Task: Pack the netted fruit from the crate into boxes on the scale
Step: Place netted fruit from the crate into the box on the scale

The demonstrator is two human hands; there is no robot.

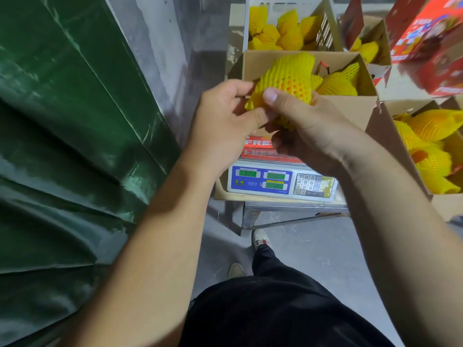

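Head view: red print on the front of the cardboard box [350, 108] reads "FRE" in white letters before the hands cover the rest, and a second line below repeats it. The scale [280, 182] under the box has a blue panel with three green displays whose digits are too blurred to read, a small yellow logo, and a keypad with 7 8 9, 4 5 6, 1 2 3 and 0.

The netted fruit [285, 78], orange beneath a yellow foam net, is held over the near edge of the box on the scale. The right hand [313, 128] wraps it from below and the right, with the thumb pressed on the net. The left hand [225, 113] pinches the lower left end of the net between thumb and curled fingers.

The box on the scale holds more yellow-netted fruit [335, 85] behind the held one. The crate [325, 33] beyond it is piled with netted fruit. Another open box [390, 136] to the right also holds several, and a further box [375, 38] behind it shows one. A red printed carton [431, 33] lies at the upper right; its writing is blurred. A green tarpaulin [62, 121] hangs on the left.
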